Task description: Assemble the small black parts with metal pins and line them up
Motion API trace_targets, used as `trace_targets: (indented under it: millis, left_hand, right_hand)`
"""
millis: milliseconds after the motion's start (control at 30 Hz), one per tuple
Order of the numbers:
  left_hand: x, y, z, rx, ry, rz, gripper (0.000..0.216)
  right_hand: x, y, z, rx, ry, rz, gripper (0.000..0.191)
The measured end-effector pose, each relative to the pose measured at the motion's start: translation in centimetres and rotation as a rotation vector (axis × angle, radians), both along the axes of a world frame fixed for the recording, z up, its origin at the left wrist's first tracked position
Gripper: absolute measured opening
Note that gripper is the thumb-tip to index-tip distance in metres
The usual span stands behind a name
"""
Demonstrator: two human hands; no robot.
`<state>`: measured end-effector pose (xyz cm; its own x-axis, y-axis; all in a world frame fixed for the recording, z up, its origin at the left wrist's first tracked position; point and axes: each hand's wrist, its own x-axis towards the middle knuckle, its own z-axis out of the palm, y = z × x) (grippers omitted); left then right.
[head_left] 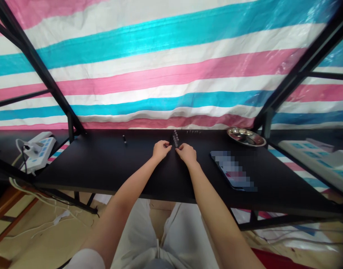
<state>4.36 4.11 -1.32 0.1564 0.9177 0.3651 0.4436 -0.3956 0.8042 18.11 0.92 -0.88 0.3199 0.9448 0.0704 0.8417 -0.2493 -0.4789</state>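
Desk: passage free L of L hand, save sm. black cylinder. Btwn hands: narrow gap, obstr. by row of sm. pieces. R of R hand: phone; metal tray nr far edge.

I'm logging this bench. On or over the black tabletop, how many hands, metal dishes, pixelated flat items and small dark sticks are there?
Left hand and right hand: 2
Metal dish: 1
Pixelated flat item: 1
Small dark stick: 1
Total: 5
Pale pieces between the hands: too small to count, left out.

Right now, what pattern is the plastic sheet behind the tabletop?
Blue, pink and white stripes on the plastic sheet; head view.
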Motion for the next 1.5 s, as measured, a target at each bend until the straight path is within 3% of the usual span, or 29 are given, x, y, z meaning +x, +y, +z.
trace_targets:
  millis: [367, 633, 800, 900, 967, 1133, 1233, 1500]
  left_hand:
    - [1.7, 1.0, -1.0, 0.002, 0.213, 0.128, 0.008]
    - [1.7, 1.0, -0.6, 0.007, 0.502, 0.140, 0.020]
    - [-0.2, 0.0, -0.4, 0.088, 0.543, 0.055, 0.029]
    - [-2.0, -1.2, -0.2, 0.186, 0.365, 0.007, 0.042]
    - [-3.2, -1.6, 0.3, 0.211, 0.124, 0.079, 0.061]
    - [-6.5, -0.6, 1.8, -0.021, -0.571, 0.546, 0.090]
    - [-8.6, 0.7, 2.1, -0.129, -0.778, 0.717, 0.094]
    - [-10.9, 2.9, 1.1, -0.198, -0.960, 0.651, 0.097]
  right_hand:
    - [-0.4, -0.5, 0.7, -0.038, 0.000, 0.043, 0.019]
    - [-0.5, -0.5, 0.9, -0.064, -0.006, 0.056, 0.020]
    - [-0.8, -0.7, 1.2, -0.062, -0.014, 0.094, 0.021]
    - [-1.2, -0.9, 1.4, -0.008, -0.006, 0.155, 0.024]
    - [-1.5, -1.1, 1.5, 0.038, -0.003, 0.207, 0.026]
    - [-2.0, -1.3, 1.2, 0.112, 0.012, 0.370, 0.028]
    - [-2.3, -1.4, 1.0, 0.125, 0.032, 0.420, 0.029]
    - [-2.5, -1.5, 0.9, 0.111, 0.040, 0.443, 0.031]
